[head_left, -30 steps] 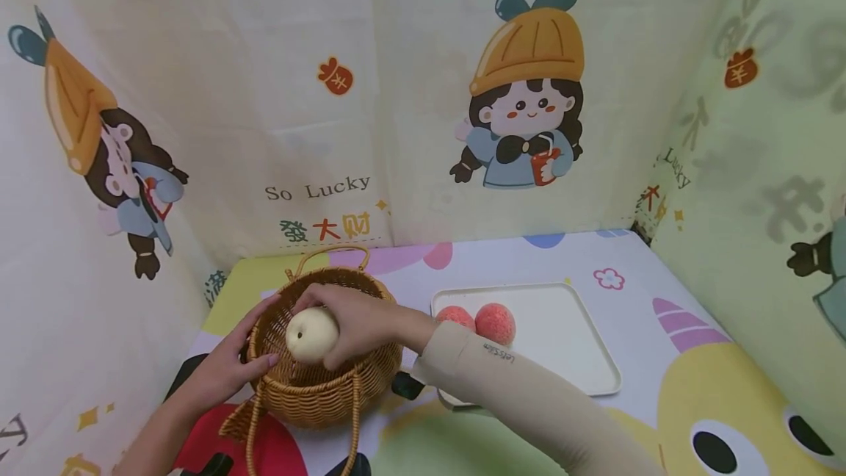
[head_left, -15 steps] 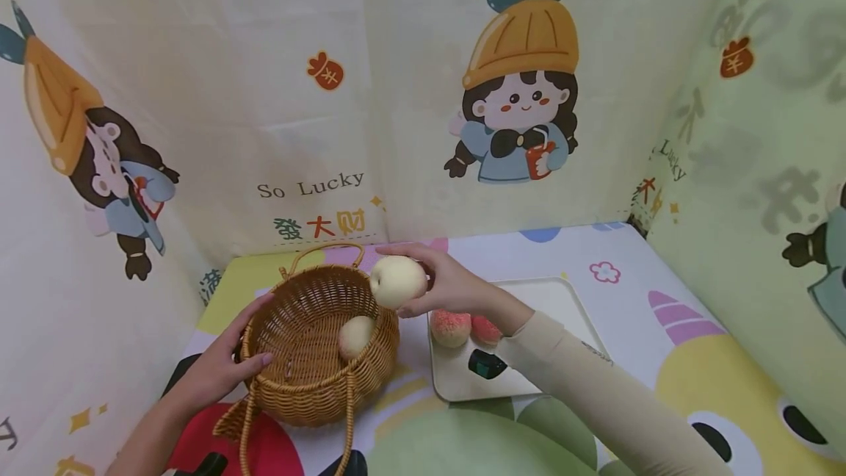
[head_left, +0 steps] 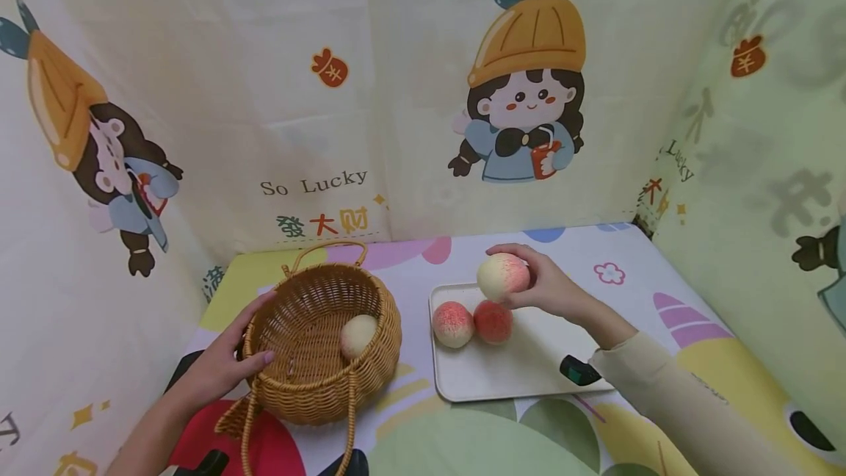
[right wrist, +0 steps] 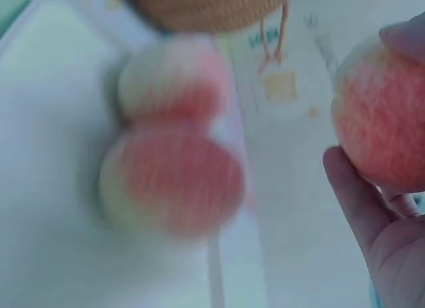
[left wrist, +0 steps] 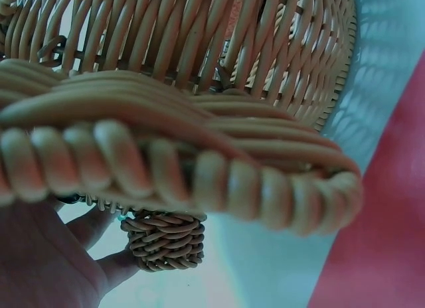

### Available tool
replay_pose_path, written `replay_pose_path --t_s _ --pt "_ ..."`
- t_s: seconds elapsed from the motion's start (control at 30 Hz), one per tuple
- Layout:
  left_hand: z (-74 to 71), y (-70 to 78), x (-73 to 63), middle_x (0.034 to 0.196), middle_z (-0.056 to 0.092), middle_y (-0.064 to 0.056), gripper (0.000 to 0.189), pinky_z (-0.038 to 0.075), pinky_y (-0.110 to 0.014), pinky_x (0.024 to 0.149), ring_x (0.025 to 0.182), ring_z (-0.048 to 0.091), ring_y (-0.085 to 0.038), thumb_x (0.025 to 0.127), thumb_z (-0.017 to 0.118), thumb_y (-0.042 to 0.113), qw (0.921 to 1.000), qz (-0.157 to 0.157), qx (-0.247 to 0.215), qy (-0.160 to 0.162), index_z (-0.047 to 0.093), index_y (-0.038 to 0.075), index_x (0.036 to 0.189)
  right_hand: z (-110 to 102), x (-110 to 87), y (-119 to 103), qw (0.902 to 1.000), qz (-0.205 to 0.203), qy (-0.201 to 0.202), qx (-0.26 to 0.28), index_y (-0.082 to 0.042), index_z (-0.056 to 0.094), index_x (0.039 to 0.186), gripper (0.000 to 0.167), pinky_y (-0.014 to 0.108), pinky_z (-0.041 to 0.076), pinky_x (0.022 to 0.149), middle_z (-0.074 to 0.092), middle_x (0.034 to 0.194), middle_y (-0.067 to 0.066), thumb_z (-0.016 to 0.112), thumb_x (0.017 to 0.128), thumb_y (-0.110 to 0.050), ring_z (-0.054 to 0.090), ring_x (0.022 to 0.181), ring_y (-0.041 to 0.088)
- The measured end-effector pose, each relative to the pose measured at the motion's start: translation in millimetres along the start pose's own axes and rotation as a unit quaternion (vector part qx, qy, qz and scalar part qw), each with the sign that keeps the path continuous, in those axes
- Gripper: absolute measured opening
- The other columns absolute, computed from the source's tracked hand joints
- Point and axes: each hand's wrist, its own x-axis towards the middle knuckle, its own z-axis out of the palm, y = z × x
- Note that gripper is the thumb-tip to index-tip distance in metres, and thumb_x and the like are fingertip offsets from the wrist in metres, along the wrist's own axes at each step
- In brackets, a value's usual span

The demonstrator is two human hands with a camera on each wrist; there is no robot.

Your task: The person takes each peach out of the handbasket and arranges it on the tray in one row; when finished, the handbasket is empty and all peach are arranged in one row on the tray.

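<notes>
High over the far left part of a white tray, my right hand holds a pale peach with a pink side, thumb below and fingers over the top. In the right wrist view the held peach shows its red side. Two more peaches, a speckled pink one and a redder one, lie side by side on the tray. My left hand grips the left rim of a brown wicker basket, its thumb over the edge. One pale peach lies inside the basket, at its right wall.
The basket's handles stick out at its back and front. A patterned cloth covers the table, and printed curtains close off the back and sides. A black device sits at my right wrist.
My right hand has lifted a peach out of the basket and carried it right, over the tray. The left hand has stayed at the basket's rim.
</notes>
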Motion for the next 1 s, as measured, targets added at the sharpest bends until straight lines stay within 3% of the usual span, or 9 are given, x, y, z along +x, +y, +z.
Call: replay_pose_path --t_s 0.17,0.27,0.37,0.6,0.83,1.0 --pt "-0.2 -1.4 -0.5 0.159 0.016 -0.029 0.087 0.054 -0.062 0.080 0.128 0.036 -0.065 0.096 0.067 0.011 0.9999 0.010 0.005 -0.001 0.015 0.024 0.163 -30 -13.1 32 0.9917 0.018 0.035 -0.122 -0.012 0.054 0.140 0.074 0.040 0.053 0.080 0.046 0.133 0.017 0.082 0.073 -0.004 0.052 0.107 0.034" --pt "-0.3 -1.8 -0.8 0.159 0.016 -0.030 0.087 0.055 -0.062 0.078 0.127 0.036 -0.066 0.095 0.067 0.011 1.0000 0.007 0.001 0.000 0.015 0.024 0.163 -39 -20.8 48 0.9797 0.040 0.013 -0.196 -0.011 0.057 0.138 0.074 0.040 0.051 0.081 0.045 0.132 0.017 0.084 0.069 -0.003 0.051 0.107 0.032" --pt "-0.3 -1.7 -0.8 0.158 0.017 -0.030 0.088 0.056 -0.061 0.076 0.126 0.036 -0.067 0.095 0.068 0.012 1.0000 0.002 -0.001 0.001 0.015 0.025 0.163 -41 -26.6 60 0.9705 0.051 -0.029 -0.234 -0.012 0.058 0.137 0.073 0.045 0.050 0.086 0.047 0.130 0.016 0.084 0.069 -0.001 0.052 0.109 0.032" --pt "-0.5 -0.7 -0.1 0.159 0.017 -0.029 0.088 0.056 -0.062 0.076 0.127 0.035 -0.067 0.094 0.069 0.012 1.0000 0.000 0.003 0.002 0.016 0.025 0.163 -34 -34.7 73 0.9605 0.039 -0.067 -0.267 -0.014 0.061 0.134 0.071 0.056 0.045 0.094 0.048 0.131 0.011 0.087 0.069 -0.001 0.048 0.118 0.033" --pt "-0.6 -0.5 -0.5 0.159 0.016 -0.030 0.088 0.056 -0.062 0.075 0.127 0.034 -0.067 0.095 0.068 0.011 1.0000 0.001 -0.002 0.002 0.015 0.025 0.163 -29 -35.7 74 0.9537 -0.005 -0.078 -0.290 -0.008 0.052 0.144 0.082 0.061 0.042 0.102 0.049 0.143 0.015 0.086 0.071 0.000 0.047 0.130 0.040" --pt "-0.2 -0.8 -0.6 0.159 0.015 -0.030 0.088 0.056 -0.061 0.076 0.128 0.034 -0.067 0.095 0.068 0.011 1.0000 -0.003 -0.005 -0.002 0.014 0.025 0.163 -31 -42.0 68 0.9616 0.026 -0.069 -0.264 -0.005 0.047 0.147 0.090 0.059 0.045 0.100 0.048 0.146 0.017 0.091 0.068 -0.008 0.048 0.128 0.039"
